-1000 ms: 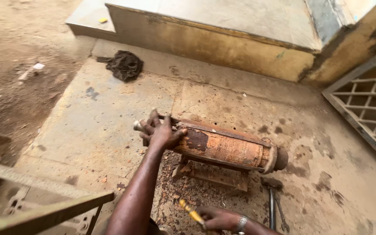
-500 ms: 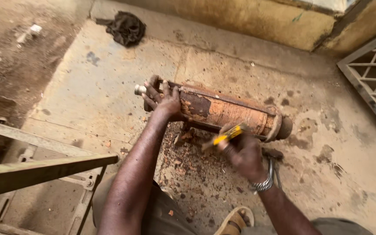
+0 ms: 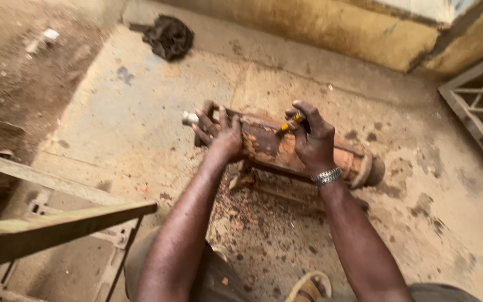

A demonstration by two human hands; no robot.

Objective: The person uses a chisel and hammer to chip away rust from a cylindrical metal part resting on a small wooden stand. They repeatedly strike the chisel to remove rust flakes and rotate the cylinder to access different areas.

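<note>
1. Closest to the camera: a sandalled foot (image 3: 308, 288) at the bottom edge, and a scatter of rust flakes and chips (image 3: 252, 223) across the concrete floor (image 3: 113, 128) between the knees.

2. At near left, a weathered wooden beam (image 3: 57, 226) slants across a metal frame. It lies well apart from the work.

3. Up the forearms now. The left hand (image 3: 222, 134) is closed over the left end of the rusty cylinder (image 3: 269, 148), fingers wrapped around it beside a small pale stub (image 3: 189, 118) that sticks out of that end.

4. The right hand (image 3: 314, 137), with a metal watch (image 3: 327, 177) on its wrist, is clenched around a small yellow-handled tool (image 3: 289, 124), with the tip pressed to the top of the cylinder.

5. The cylinder lies on its side, propped just off the floor on a low rusty support (image 3: 264, 182). Its flanged right end (image 3: 367, 168) points toward the grille.

6. My read on handling: solid metal, so heavy and completely stiff. The rough, flaking skin gives grip but sheds grit and may have sharp edges. Being round, it will want to roll, so hold it by both ends, flange and stub end.

7. Farther back: a dark crumpled rag (image 3: 169, 36) on the floor, a yellow wall (image 3: 331, 28) beyond it, and a metal grille (image 3: 482, 112) at far right.
</note>
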